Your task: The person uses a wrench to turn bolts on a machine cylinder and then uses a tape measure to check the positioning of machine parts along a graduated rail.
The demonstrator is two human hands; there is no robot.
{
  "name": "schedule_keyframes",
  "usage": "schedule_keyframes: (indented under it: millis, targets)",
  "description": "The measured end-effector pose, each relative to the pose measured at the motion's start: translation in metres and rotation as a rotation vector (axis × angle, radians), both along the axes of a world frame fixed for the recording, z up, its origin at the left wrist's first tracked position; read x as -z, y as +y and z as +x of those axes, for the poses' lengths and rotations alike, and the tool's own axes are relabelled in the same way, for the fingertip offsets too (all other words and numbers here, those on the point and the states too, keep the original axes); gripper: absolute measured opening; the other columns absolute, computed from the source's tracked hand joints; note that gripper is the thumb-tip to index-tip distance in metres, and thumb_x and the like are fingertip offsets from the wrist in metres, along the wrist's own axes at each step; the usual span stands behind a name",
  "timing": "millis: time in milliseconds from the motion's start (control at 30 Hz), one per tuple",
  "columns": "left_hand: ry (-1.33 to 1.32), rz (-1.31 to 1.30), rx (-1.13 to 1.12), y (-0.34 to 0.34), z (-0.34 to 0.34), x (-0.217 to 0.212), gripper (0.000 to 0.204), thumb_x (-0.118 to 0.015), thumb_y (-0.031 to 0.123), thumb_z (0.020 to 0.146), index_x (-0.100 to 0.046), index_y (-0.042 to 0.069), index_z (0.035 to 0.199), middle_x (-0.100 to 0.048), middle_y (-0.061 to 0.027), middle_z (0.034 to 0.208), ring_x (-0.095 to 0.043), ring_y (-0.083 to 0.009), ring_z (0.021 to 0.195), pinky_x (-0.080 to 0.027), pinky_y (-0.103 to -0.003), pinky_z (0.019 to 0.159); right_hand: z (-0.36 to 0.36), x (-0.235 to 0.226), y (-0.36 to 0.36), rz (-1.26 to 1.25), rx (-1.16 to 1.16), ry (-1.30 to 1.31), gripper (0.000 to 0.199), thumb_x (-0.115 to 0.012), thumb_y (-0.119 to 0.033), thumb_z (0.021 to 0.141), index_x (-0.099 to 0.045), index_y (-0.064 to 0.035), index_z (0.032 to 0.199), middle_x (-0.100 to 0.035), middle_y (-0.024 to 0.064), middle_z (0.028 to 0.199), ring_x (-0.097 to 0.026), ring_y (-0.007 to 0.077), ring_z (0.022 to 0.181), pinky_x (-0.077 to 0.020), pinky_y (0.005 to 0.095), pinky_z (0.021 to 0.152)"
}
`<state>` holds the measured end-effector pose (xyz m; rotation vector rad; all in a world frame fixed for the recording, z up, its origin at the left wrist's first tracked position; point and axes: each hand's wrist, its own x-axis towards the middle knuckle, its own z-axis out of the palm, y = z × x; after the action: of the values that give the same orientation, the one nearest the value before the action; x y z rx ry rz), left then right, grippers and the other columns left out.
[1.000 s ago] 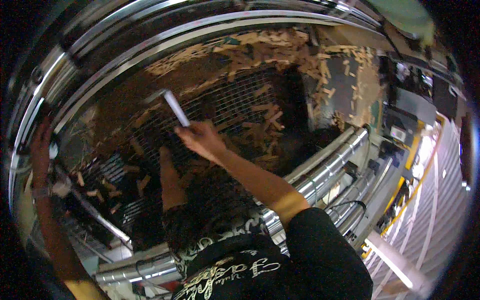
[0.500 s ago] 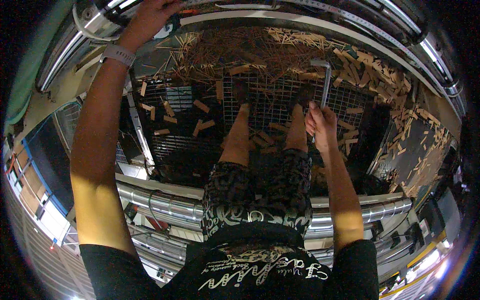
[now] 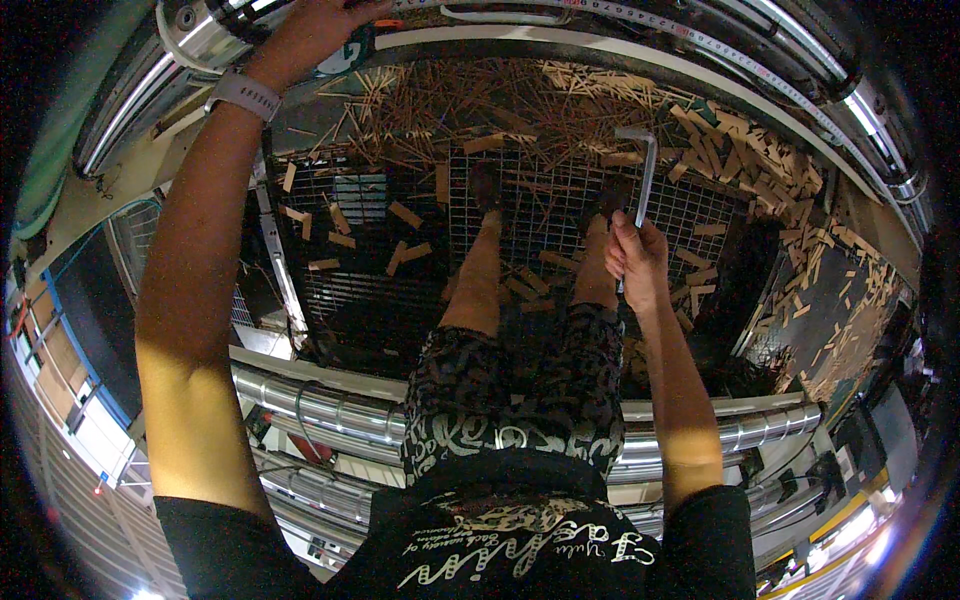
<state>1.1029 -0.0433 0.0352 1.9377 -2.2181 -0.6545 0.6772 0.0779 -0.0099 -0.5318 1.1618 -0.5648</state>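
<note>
Right grip: my right hand [image 3: 640, 262], right of the frame's centre, wraps the lower long arm of an L-shaped key [image 3: 646, 185], thumb lying against the metal.
Handling: I judge a firm, low hold best, with a straight wrist so the bend doesn't swing and the long arm gives leverage.
Long axis: nearly upright in the frame, top leaning slightly right.
Pointing: bend uppermost, short end towards frame left; the other end shows just below my fist.
Left grip: my left hand [image 3: 315, 35] is at upper left; its fingers are partly hidden, so I cannot tell how they close.
Beyond: wire grating [image 3: 540, 207] at centre, tan strips [image 3: 709, 230] scattered right.
</note>
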Motion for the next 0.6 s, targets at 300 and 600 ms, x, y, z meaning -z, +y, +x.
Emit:
schedule_keyframes:
  millis: [300, 600]
  targets:
    - [-0.043, 0.025, -0.014, 0.0, 0.01, 0.004, 0.035, -0.049, 0.034, 0.083, -0.057, 0.004, 0.101, -0.058, -0.0112, 0.098, -0.055, -0.0226, 0.091, -0.04, -0.032, 0.082, 0.001, -0.004, -0.004, -0.028, -0.028, 0.064, 0.029, -0.058, -0.032, 0.08, -0.042, -0.0123, 0.067, -0.037, -0.0031, 0.05, -0.033, 0.0056, 0.04, -0.0247, 0.0218, 0.036]
    - [-0.041, 0.327, -0.338, 0.002, -0.063, -0.064, 0.028, -0.051, 0.025, 0.085, -0.057, 0.002, 0.098, -0.058, -0.01, 0.086, -0.055, -0.0193, 0.079, -0.044, -0.032, 0.071, 0.004, -0.004, -0.009, -0.004, -0.06, 0.069, 0.027, -0.056, -0.029, 0.082, -0.041, -0.012, 0.068, -0.036, -0.0033, 0.05, -0.034, 0.0052, 0.04, -0.0253, 0.0213, 0.035]
